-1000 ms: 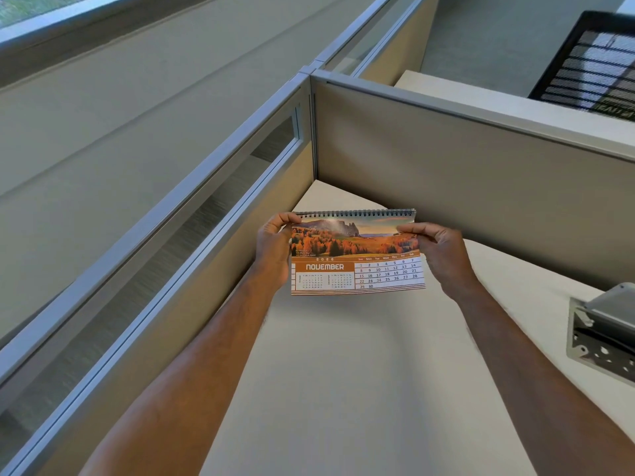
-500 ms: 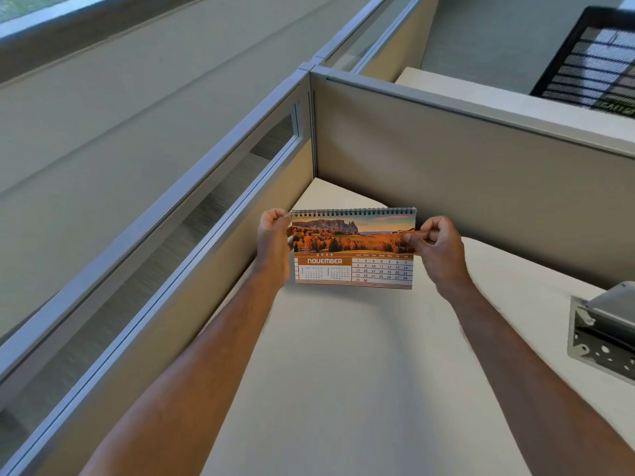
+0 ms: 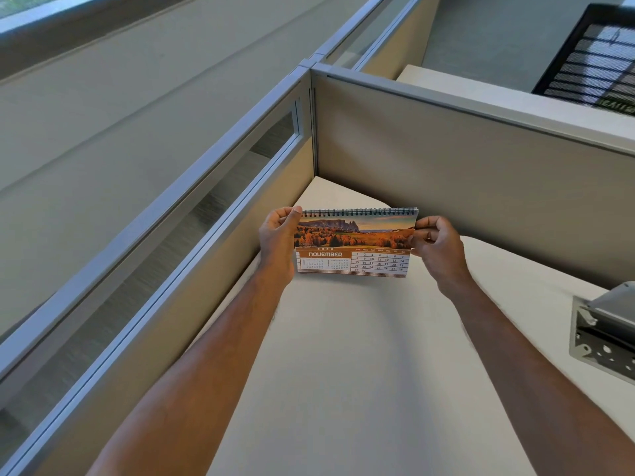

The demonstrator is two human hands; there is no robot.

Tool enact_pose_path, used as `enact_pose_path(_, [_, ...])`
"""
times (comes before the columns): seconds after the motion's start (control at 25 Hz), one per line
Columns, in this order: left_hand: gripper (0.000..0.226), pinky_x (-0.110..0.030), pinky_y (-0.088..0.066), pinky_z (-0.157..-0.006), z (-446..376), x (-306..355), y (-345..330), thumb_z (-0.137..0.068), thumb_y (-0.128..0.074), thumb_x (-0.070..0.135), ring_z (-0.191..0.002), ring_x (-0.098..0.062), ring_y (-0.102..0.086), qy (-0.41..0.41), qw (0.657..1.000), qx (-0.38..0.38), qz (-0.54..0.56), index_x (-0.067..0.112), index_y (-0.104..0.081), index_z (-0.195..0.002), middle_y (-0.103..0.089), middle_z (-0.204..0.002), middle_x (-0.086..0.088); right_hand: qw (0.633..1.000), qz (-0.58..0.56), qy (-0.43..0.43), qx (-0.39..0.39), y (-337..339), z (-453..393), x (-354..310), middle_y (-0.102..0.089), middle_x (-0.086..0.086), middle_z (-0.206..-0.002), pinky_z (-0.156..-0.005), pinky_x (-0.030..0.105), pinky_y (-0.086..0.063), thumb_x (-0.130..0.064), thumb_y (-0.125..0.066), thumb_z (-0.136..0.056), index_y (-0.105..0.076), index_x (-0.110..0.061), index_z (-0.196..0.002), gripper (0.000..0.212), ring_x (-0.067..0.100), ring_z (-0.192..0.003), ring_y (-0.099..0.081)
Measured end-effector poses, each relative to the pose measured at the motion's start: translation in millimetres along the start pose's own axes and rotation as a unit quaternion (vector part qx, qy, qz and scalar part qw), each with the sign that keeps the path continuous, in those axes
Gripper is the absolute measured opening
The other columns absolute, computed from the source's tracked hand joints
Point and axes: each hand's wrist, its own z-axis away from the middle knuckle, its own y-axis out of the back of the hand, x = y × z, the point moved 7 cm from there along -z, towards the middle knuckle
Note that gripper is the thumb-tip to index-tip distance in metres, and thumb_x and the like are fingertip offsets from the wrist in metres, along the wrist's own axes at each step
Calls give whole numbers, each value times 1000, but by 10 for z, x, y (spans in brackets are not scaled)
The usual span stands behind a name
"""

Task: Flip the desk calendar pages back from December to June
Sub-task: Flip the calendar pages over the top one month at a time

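A spiral-bound desk calendar (image 3: 354,242) shows the NOVEMBER page, with an orange autumn landscape above the date grid. It stands upright near the far corner of the beige desk (image 3: 360,355), its lower edge at or just above the desk top. My left hand (image 3: 278,238) grips its left edge near the spiral. My right hand (image 3: 434,243) pinches the right edge of the front page between thumb and fingers.
Grey cubicle partitions (image 3: 464,159) close the desk at the back and along the left. A grey metal bracket (image 3: 604,334) sits at the desk's right edge. A black mesh chair back (image 3: 594,60) shows beyond the partition, top right.
The calendar has tipped more upright and moved slightly away. My right hand shifted from lying over the page's right side to pinching its right edge.
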Motion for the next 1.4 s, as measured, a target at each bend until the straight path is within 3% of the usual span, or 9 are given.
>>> enact_pose_path(0.16, [8,-16,-54,-46,2,18,-26,-103,-64,20,-59,-4,-75,15,1000,8,8,12,-62,-101,-74,-61,8,997,-52,-60,-5,-19,-9,-69,-76,1,-97,-74,34,-54,-25,-51,-92,-63,-21,-103,17,19,-91,-72])
enact_pose_path(0.32, [9,-16,-53,-44,12,15,-39,-103,-62,19,-58,-5,-75,22,1000,15,5,16,-62,-95,-73,-60,9,992,-65,-107,-15,-14,-106,-196,-68,-3,-80,-74,35,-50,-45,-49,-94,-63,-22,-84,28,19,-78,-63])
enact_pose_path(0.48, [12,-17,-55,-47,15,19,-34,-103,-61,18,-59,-7,-75,21,1000,8,6,17,-62,-92,-73,-61,8,989,-26,-144,-22,26,-200,-259,-67,-1,-88,-75,37,-50,-60,-45,-95,-65,-20,-83,46,20,-77,-61])
enact_pose_path(0.68, [12,-16,-54,-47,10,14,-42,-103,-61,19,-59,-7,-75,21,1000,7,2,17,-61,-91,-73,-61,9,979,56,-169,-101,-64,-206,-316,-72,0,-101,-80,40,-43,-77,-36,-90,-67,-22,-91,63,24,-91,-61])
enact_pose_path(0.8, [12,-16,-55,-47,2,7,-35,-103,-61,19,-59,-7,-76,18,1000,4,4,17,-61,-91,-73,-61,9,977,91,-163,-106,-88,-220,-360,-74,1,-99,-81,41,-38,-72,-37,-93,-70,-20,-100,62,25,-93,-61])
enact_pose_path(0.96, [13,-17,-56,-49,-2,-6,-38,-104,-60,20,-62,-9,-77,15,1000,-1,0,17,-61,-91,-73,-62,8,968,127,-177,-123,-120,-224,-377,-75,1,-92,-74,38,-34,-57,-40,-93,-68,-17,-88,48,19,-83,-61])
enact_pose_path(1.16, [13,-17,-56,-50,-6,-16,-26,-104,-60,21,-62,-9,-77,12,1000,-1,-6,18,-61,-91,-73,-62,9,969,148,-150,-126,-144,-256,-456,-76,3,-90,-59,32,-33,-42,-40,-94,-68,-15,-93,39,15,-74,-63])
enact_pose_path(1.4, [14,-17,-56,-51,1,-19,-23,-105,-59,21,-64,-9,-77,14,1000,-1,-8,18,-61,-92,-73,-63,9,977,83,-165,-107,-129,-275,-444,-70,1,-89,-66,30,-34,-35,-47,-93,-56,-20,-77,23,16,-81,-59])
